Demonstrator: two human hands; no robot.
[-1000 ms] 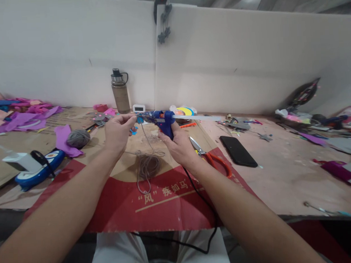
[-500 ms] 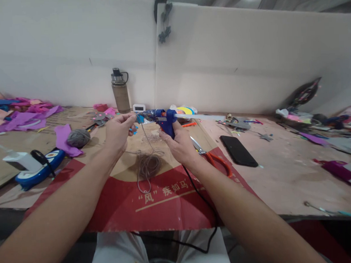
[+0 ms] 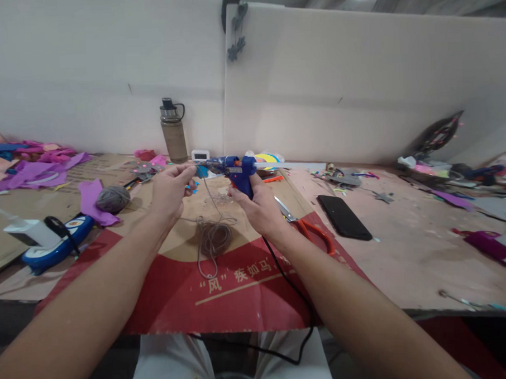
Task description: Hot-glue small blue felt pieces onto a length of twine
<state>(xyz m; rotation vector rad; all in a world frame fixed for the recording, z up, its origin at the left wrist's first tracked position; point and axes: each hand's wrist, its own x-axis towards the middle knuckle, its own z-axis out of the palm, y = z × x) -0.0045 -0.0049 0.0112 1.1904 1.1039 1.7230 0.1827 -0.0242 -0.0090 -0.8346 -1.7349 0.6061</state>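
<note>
My right hand [image 3: 258, 209] grips the handle of a blue hot glue gun [image 3: 237, 170], held above the table with its nozzle pointing left and a clear glue stick [image 3: 289, 166] jutting out to the right. My left hand [image 3: 169, 190] pinches a small blue piece [image 3: 201, 170] right at the gun's nozzle. A thin string hangs from that piece down to a loose coil of brown cord [image 3: 213, 236] on the red and tan cardboard [image 3: 223, 286]. The gun's black cable [image 3: 288, 283] runs down over the table's front edge.
Orange-handled scissors [image 3: 307, 229] and a black phone [image 3: 343, 217] lie right of my right hand. A grey yarn ball [image 3: 112, 198], purple felt scraps [image 3: 34, 171] and a blue and white device [image 3: 56, 243] lie left. A water bottle [image 3: 174, 131] stands at the white back wall.
The glue gun has shifted slightly to the right in my right hand. My left hand holds its pinch at the nozzle in nearly the same place.
</note>
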